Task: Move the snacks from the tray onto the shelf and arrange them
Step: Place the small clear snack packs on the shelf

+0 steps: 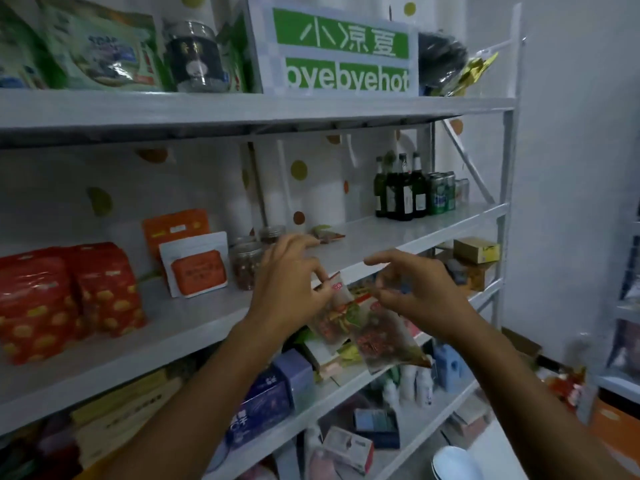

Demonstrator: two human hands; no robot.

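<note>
Both my hands are raised in front of the middle shelf (398,233) of a grey metal rack. My left hand (291,282) pinches the top of one clear snack packet (334,318) with red and green contents. My right hand (415,289) pinches the top of a second, similar snack packet (384,337), which hangs lower and to the right. The two packets overlap and dangle just in front of the shelf's front edge. One small packet (327,233) lies on the shelf behind my left hand. No tray is in view.
On the middle shelf stand red bags (65,299), orange pouches (194,265), small jars (247,261), bottles (400,192) and green cans (441,194). A bare stretch of shelf lies between the jars and the bottles. Boxes fill the lower shelves; a green sign (343,53) stands above.
</note>
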